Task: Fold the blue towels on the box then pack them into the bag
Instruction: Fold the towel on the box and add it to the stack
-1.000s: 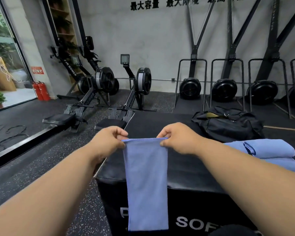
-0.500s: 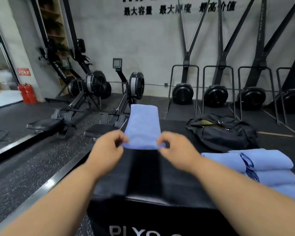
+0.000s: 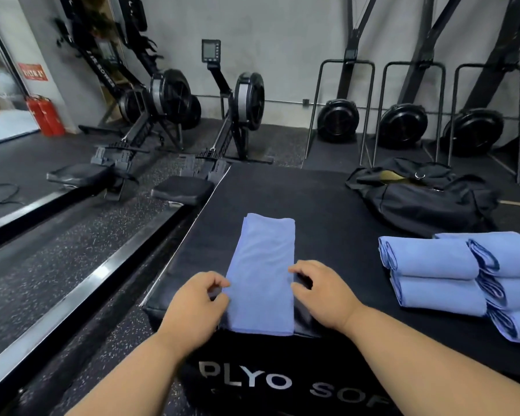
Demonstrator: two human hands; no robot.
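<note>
Half a second ago the blue towel (image 3: 263,274) was held in the air by its near corners; now, in the head view, it lies flat as a long narrow strip on the box (image 3: 336,211), running from about 6 o'clock toward 12 o'clock, its near end at the front edge above the printed lettering. The left hand (image 3: 194,304) sits at the strip's 9 o'clock side, fingers loosely curled with the tips touching the towel's edge; whether it still pinches the cloth I cannot tell. The right hand (image 3: 320,294) sits at the 3 o'clock side, fingers bent and resting on the box just beside the towel, apparently holding nothing. At 3 o'clock on the box is a stack of folded towels (image 3: 439,274), and the black bag (image 3: 418,196) rests at about 1 o'clock, its top seemingly open. The likeliest slip, I judge, is at the near end: it lies right on the front edge, so a careless lift for the next fold could drag it off, or fold the strip askew if the hands take uneven hold. A sweep of the right arm could also knock the stack, which lies close by.
</note>
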